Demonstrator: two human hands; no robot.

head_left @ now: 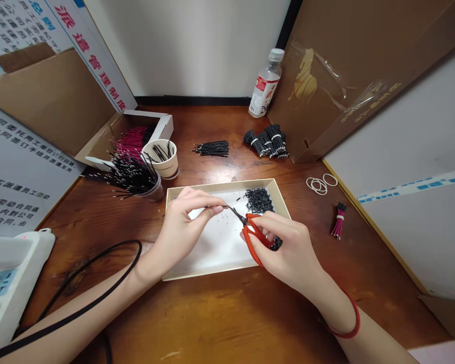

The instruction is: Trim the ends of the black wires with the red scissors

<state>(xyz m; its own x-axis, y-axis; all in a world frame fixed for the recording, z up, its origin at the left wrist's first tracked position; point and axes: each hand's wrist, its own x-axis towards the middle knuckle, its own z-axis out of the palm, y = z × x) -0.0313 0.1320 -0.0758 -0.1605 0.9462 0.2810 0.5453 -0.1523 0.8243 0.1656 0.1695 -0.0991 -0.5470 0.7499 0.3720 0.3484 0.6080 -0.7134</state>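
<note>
My left hand pinches a thin dark wire between thumb and fingertips, above the left part of a shallow white box. In my right hand is a pair of red-handled scissors. Their dark blades point to the upper left, with the tips at the wire's end by my left fingertips. Whether the blades touch the wire is too small to tell. Below, in the box, short black cut pieces lie heaped at the right side. A few tiny bits are scattered on its floor.
A plastic cup of black wires, a paper cup and an open carton with red wires stand left. Loose black wires, banded bundles and a bottle are behind. Rubber bands and a red bundle lie right.
</note>
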